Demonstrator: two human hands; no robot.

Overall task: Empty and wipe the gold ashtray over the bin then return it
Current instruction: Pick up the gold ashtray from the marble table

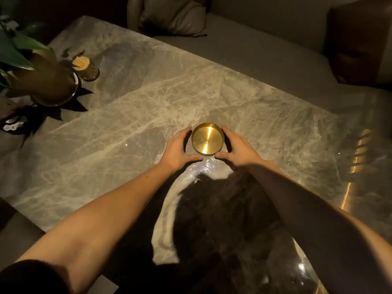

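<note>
A round gold ashtray stands on the grey marble table, near its middle. A little grey ash lies on its left inner side. My left hand curves around the ashtray's left side, thumb at the near rim. On the other side my right hand cups it the same way. Both hands touch or nearly touch the rim; the ashtray still rests on the table. No bin is in view.
A potted plant in a dark round pot stands at the table's far left, with a jar of toothpicks beside it. A grey sofa with a cushion runs behind the table. A dark shadow covers the table's near part.
</note>
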